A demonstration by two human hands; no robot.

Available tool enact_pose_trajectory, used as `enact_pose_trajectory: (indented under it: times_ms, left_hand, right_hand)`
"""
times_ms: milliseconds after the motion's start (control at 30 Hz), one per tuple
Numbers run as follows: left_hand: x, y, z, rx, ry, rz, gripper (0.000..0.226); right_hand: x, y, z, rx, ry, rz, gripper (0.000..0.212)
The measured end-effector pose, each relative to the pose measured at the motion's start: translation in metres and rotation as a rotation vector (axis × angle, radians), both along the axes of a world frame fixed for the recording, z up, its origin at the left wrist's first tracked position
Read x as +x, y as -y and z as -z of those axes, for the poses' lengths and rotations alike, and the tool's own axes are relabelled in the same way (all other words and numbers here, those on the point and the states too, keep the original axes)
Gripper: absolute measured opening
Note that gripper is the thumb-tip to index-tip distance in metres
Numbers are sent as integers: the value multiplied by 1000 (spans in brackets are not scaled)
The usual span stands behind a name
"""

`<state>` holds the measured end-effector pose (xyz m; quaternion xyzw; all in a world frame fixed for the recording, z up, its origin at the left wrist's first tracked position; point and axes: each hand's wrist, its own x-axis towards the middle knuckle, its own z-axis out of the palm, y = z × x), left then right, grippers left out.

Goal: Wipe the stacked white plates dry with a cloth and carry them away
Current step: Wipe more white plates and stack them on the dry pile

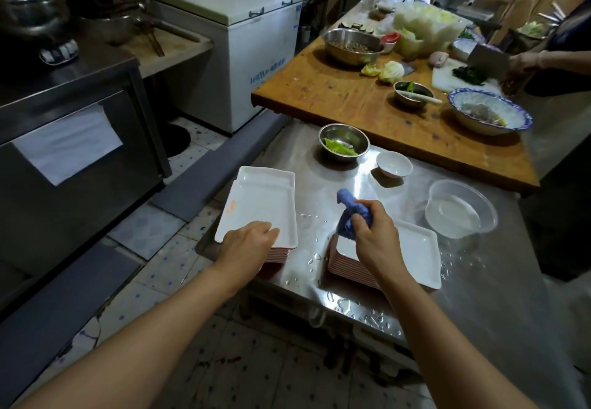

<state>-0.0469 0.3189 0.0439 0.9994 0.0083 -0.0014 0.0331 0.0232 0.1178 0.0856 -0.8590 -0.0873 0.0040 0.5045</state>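
Two stacks of white rectangular plates stand on the wet steel table. The left stack sits at the table's left edge, and its top plate lies slightly askew. My left hand grips the near edge of that top plate. The right stack shows pink-rimmed plate edges along its side. My right hand holds a bunched blue cloth over the left end of the right stack.
A steel bowl with greens, a small white bowl and a clear tub of water stand behind the stacks. Beyond is a wooden table where another person chops. A white freezer and dark cabinets lie left.
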Motion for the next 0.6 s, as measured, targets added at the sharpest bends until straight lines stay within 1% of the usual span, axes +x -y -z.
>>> enact_pose_trajectory:
  times_ms: [167,367,467,533,600]
  left_hand:
    - [6,-7,19,-29,-46,5,36]
    - [23,-13,34,-103,-95,-10,54]
    - [29,-13,36,-99,-180,-41,68]
    - [34,-9,35,-73,-205,-72,68]
    - [41,1,31,-4,-167,-89,63]
  right_hand:
    - [1,6,7,-5,-12,33,14]
    - [5,16,10,-9,-18,76,15]
    - [6,22,12,-1,-46,96,14]
    - [7,27,13,2,-60,109,15]
    - [9,33,14,8,-63,126,15]
